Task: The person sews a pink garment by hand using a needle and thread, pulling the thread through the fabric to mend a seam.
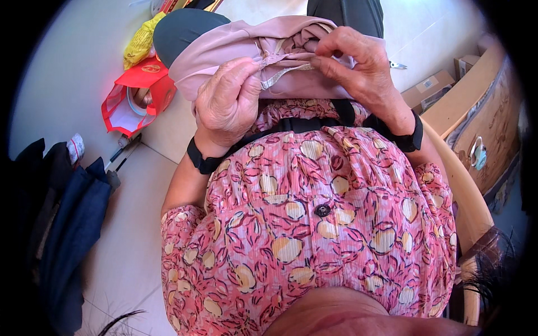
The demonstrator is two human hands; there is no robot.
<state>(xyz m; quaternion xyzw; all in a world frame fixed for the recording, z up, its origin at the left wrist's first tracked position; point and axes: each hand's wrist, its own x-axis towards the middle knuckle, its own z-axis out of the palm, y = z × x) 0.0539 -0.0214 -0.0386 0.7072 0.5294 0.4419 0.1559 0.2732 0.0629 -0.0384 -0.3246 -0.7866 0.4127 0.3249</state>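
Beyond the pink lemon-patterned shirt (291, 224), at twelve o'clock, smooth mauve-pink fabric (305, 84) covers the lap. The left hand (228, 99) pinches its edge; the right hand's (361, 70) curled fingertips meet there, grip unclear. Farther, at ten o'clock: a glossy red paper bag (158, 84).

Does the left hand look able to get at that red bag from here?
Probably, with a lean: nothing solid seems to stand between the left hand and the red bag, though the hand would likely have to let go of the pink cloth first.
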